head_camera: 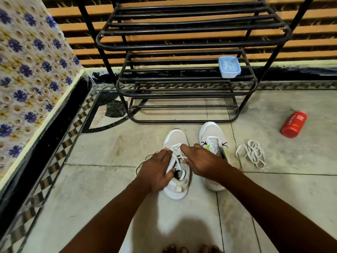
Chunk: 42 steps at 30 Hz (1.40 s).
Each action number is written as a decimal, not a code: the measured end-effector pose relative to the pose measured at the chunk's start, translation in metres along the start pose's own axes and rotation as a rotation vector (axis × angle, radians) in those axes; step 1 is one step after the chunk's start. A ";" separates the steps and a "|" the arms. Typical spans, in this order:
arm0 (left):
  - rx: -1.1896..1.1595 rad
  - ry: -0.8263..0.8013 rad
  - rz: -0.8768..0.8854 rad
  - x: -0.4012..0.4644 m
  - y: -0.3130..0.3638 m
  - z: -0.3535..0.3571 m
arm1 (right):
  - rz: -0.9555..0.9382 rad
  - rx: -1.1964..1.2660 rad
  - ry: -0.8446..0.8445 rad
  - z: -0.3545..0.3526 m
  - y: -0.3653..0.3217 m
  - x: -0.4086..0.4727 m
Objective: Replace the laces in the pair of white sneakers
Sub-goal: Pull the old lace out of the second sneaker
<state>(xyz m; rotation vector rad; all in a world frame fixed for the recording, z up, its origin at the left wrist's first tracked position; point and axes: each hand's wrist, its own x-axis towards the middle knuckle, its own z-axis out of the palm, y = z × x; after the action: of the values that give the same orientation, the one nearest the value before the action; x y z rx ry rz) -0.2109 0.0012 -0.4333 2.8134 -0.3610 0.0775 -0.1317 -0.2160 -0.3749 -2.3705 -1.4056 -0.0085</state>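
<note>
Left sneaker [176, 161]: lacing and collar partly covered by left hand [155, 169] and right hand [201, 160]. Right sneaker [214, 143]: heel hidden behind right forearm. Toes [189, 249] cut off by bottom edge

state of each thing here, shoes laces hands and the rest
left sneaker: upright, laced
right sneaker: upright, unlaced
loose lace: bundled on floor
left hand: holds left sneaker
right hand: pinches its lace
red bottle: lying down
blue tub: lidded, on rack
</note>
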 end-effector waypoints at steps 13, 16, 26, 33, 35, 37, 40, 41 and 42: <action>0.003 -0.055 -0.069 -0.001 -0.002 0.004 | 0.152 -0.195 0.236 -0.023 -0.014 -0.003; -0.022 -0.064 -0.062 -0.001 -0.004 0.006 | 0.132 0.056 0.363 -0.032 -0.017 -0.002; -0.016 -0.040 -0.034 -0.002 -0.005 0.006 | 0.492 0.873 0.414 -0.030 -0.017 -0.004; -0.034 -0.060 -0.056 -0.001 -0.004 0.005 | 0.264 0.240 0.132 -0.033 -0.013 -0.004; -0.029 -0.053 -0.046 -0.002 -0.003 0.004 | 0.223 -0.084 0.072 -0.025 -0.015 -0.008; -0.029 -0.044 -0.043 -0.002 -0.003 0.004 | 0.191 -0.219 0.026 -0.014 -0.013 -0.013; -0.020 -0.031 -0.028 -0.002 -0.002 0.004 | 0.146 -0.350 0.006 -0.016 -0.007 -0.013; -0.018 -0.030 -0.025 -0.002 -0.002 0.004 | 0.128 -0.372 0.035 -0.022 -0.007 -0.011; -0.022 -0.031 -0.026 -0.002 -0.002 0.004 | 0.105 -0.377 0.076 -0.026 -0.009 -0.009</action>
<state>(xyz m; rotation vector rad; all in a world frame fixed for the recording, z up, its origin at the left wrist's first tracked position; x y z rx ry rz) -0.2118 0.0024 -0.4380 2.7994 -0.3308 0.0248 -0.1394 -0.2285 -0.3493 -2.7104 -1.3376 -0.3606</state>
